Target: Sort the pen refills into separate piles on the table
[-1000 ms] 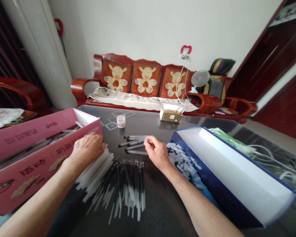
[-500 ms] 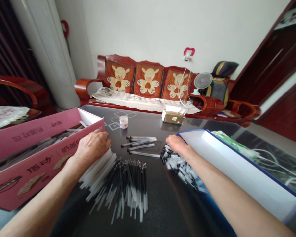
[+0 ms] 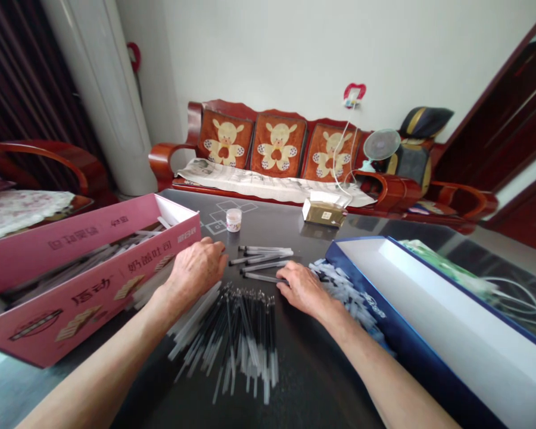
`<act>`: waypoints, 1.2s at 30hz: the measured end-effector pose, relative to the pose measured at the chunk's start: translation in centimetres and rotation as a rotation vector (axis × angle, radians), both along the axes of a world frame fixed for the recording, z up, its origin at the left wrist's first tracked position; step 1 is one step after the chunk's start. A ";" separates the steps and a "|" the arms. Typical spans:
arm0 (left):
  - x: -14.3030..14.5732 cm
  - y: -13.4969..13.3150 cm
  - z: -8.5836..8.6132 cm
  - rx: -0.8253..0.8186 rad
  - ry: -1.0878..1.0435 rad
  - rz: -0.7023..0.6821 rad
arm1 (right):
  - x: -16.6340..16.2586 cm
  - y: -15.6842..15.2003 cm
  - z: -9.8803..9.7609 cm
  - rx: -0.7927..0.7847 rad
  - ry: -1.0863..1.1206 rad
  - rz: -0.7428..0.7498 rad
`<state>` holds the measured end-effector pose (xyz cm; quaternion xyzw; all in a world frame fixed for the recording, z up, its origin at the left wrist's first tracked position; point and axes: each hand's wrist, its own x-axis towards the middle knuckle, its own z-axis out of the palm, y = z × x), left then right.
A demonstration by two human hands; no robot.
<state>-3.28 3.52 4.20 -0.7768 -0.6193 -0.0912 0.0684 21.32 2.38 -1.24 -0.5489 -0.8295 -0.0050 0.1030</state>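
My left hand (image 3: 199,265) is over the upper ends of the clear pen barrels (image 3: 194,322), fingers curled together; what they hold, if anything, is hidden. My right hand (image 3: 304,290) is low over the table with its fingers bent, thumb and fingertips by the right end of the lowest pen; I cannot make out anything between them. Between the hands lie several pens (image 3: 263,258) with black ends. Nearer to me, black-ink pen refills (image 3: 245,333) are fanned out, tips pointing away. Beside my right forearm is a heap of small whitish plastic pieces (image 3: 346,291).
A pink box (image 3: 116,268) holding long thin pieces stands left, a blue box (image 3: 411,333) with white inside right. A small round jar (image 3: 233,221) and a tissue box (image 3: 324,213) stand farther back on the dark table (image 3: 295,369). Behind is a wooden sofa (image 3: 277,179).
My right hand has moved from the heap of small pieces leftward and nearer to me. My left hand has come slightly to the right, away from the pink box. The view has shifted a little.
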 end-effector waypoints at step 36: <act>4.2 -2.0 -3.8 0.334 -0.062 -0.402 | -3.9 -1.2 -0.1 -0.554 1.568 -0.260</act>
